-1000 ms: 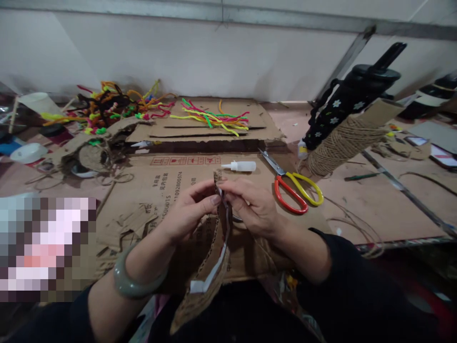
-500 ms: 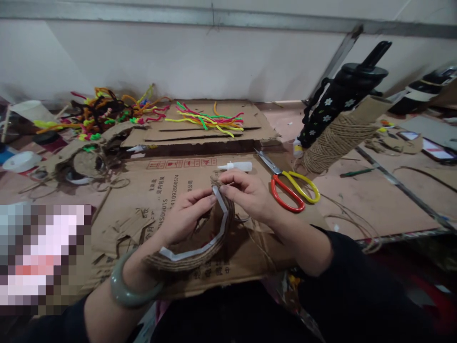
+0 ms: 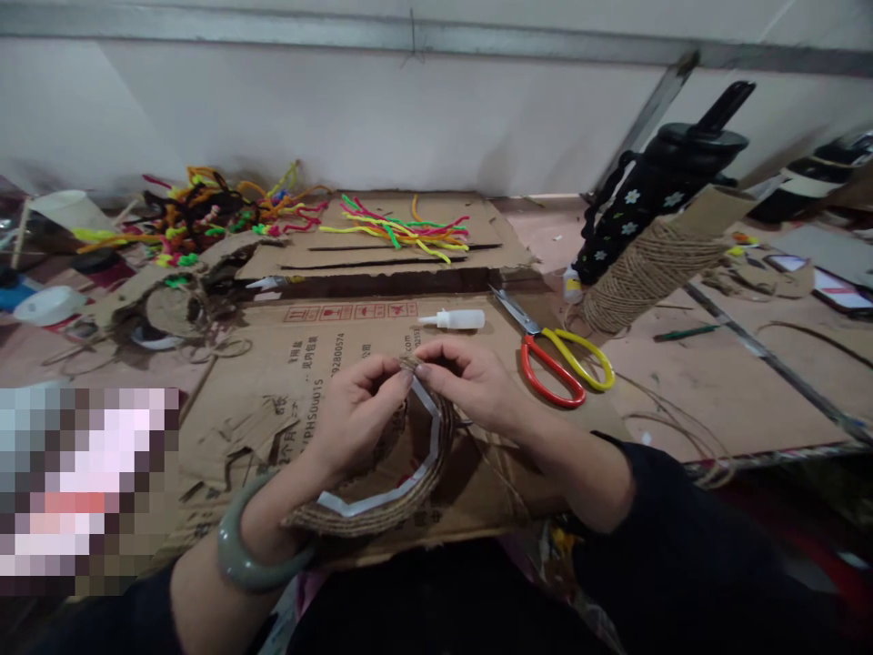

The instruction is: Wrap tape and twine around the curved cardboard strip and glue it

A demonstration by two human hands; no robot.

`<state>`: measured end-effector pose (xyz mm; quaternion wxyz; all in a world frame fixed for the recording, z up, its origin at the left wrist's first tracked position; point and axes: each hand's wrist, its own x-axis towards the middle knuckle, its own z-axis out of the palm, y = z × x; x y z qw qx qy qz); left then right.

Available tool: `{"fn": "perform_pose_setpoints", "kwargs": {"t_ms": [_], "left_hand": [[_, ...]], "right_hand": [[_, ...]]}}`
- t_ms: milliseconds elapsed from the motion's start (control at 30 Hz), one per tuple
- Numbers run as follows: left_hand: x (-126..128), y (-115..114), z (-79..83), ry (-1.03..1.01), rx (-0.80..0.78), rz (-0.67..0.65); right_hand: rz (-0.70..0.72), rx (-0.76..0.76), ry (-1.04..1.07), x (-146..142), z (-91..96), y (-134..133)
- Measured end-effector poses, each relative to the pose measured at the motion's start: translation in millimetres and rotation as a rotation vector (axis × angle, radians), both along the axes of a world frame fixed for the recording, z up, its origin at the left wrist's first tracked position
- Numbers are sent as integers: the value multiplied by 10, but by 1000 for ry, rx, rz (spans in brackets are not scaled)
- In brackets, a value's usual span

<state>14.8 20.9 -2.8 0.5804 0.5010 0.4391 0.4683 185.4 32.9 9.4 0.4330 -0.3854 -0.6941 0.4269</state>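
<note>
A curved strip wrapped in brown twine [image 3: 382, 517], with a white band along its inner side, arcs above the cardboard. My left hand [image 3: 361, 405] pinches its far end between thumb and forefinger, and the strip's other end runs by my left wrist. Close against it, my right hand [image 3: 470, 382] grips the same end, thumb and forefinger bent. The fingertips of both hands nearly meet there. Just beyond them lies a small white squeeze bottle [image 3: 461, 319] on its side. Scissors [image 3: 536, 332] with one red and one yellow handle rest to the right, blades slightly apart.
Printed cardboard [image 3: 273, 341] covers the work area. Colourful pipe cleaners [image 3: 402, 227] lie behind, with a tangled heap [image 3: 211, 214] at left. A twine spool [image 3: 655, 268] leans beside a black flowered umbrella [image 3: 637, 191]. At far right is a phone [image 3: 832, 287].
Both hands have drawn slightly nearer and closer together at the strip's end. The curved strip has shifted a little down and right. The view has tilted slightly.
</note>
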Motion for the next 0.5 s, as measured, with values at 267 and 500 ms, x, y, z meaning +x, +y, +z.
{"fn": "perform_pose_setpoints", "kwargs": {"t_ms": [267, 500], "left_hand": [[5, -19, 23, 65, 87, 26], [-2, 1, 37, 26, 16, -66]], "right_hand": [[-16, 25, -18, -2, -27, -9], [72, -158, 123, 2, 12, -2]]}}
